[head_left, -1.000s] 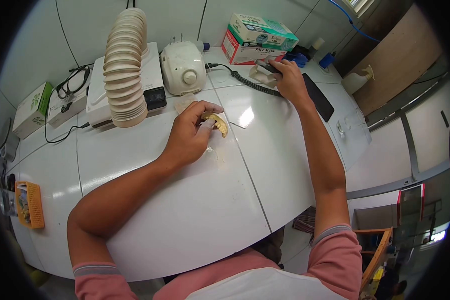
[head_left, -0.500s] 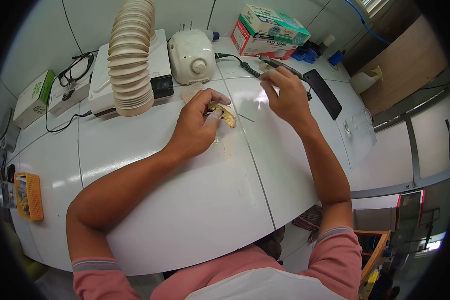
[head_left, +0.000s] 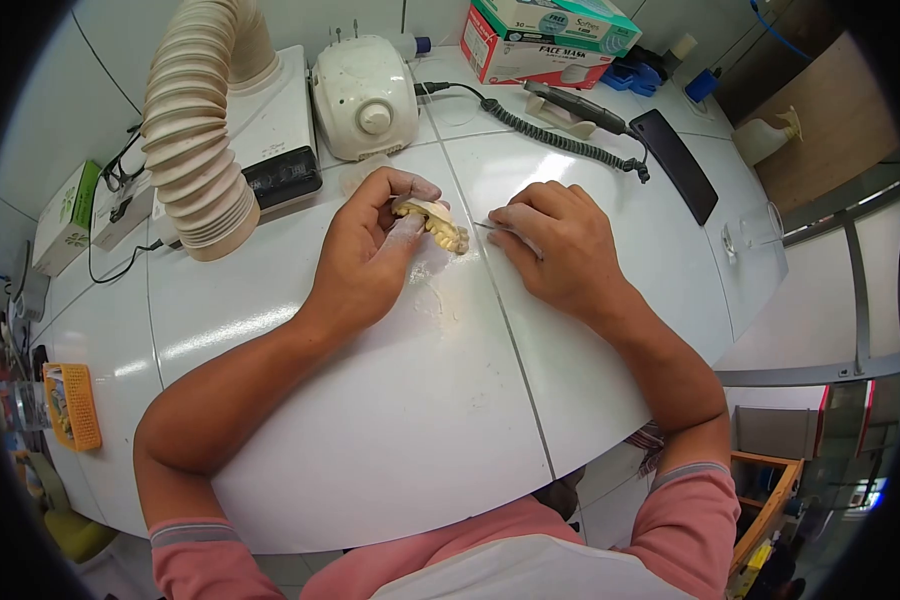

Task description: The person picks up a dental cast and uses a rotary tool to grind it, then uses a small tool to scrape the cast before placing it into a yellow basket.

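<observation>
Dusted with white powder, my left hand (head_left: 368, 250) is closed around a yellowish dental model (head_left: 444, 232), its row of teeth pointing to the right. The thumb presses on its near side and the fingers curl over the top. To the right, my right hand (head_left: 565, 248) is just above the white tabletop (head_left: 400, 420), thumb and forefinger pinched on a thin dark stick-like tool (head_left: 483, 225). Only a short piece of that tool shows; the rest is behind the fingers. Fine white dust lies on the table below the model.
A ribbed suction hose (head_left: 195, 140) hangs at the left, beside a white micromotor box (head_left: 365, 100). Behind my right hand lie a handpiece (head_left: 578, 107) on its rest, a coiled cord (head_left: 560, 145) and a black phone (head_left: 675, 165). Mask boxes (head_left: 545, 45) stand at the back; an orange basket (head_left: 72, 405) sits far left.
My right hand has come down from near the handpiece and pinched the thin stick-like tool that lay on the table. My left hand still holds the dental model. The camera view has shifted slightly.
</observation>
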`<control>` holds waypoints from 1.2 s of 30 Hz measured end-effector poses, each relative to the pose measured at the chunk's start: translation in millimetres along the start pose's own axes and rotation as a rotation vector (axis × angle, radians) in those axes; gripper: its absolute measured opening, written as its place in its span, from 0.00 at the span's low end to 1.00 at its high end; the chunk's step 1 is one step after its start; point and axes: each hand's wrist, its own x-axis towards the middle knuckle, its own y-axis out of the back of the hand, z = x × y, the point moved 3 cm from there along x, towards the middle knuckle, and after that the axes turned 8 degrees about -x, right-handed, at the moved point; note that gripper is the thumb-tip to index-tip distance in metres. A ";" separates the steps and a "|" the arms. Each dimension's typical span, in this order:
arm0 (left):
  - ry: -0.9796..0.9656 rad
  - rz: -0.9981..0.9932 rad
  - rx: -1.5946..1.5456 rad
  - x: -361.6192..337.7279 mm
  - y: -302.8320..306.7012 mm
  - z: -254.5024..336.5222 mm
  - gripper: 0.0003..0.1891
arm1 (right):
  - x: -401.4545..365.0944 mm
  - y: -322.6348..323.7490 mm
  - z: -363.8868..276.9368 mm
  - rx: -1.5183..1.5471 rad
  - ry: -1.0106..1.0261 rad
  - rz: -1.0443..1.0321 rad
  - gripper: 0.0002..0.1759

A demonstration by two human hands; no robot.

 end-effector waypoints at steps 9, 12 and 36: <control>0.014 -0.007 -0.007 -0.8 -1.6 1.2 0.12 | 0.3 -11.2 4.1 0.128 -0.164 -0.067 0.02; 0.002 -0.010 0.013 -1.4 -2.3 1.6 0.12 | 0.9 -13.7 -0.2 0.041 -0.116 -0.061 0.03; 0.076 0.000 0.016 -2.3 -4.9 6.2 0.14 | -3.9 13.0 15.1 -0.253 0.047 -0.217 0.07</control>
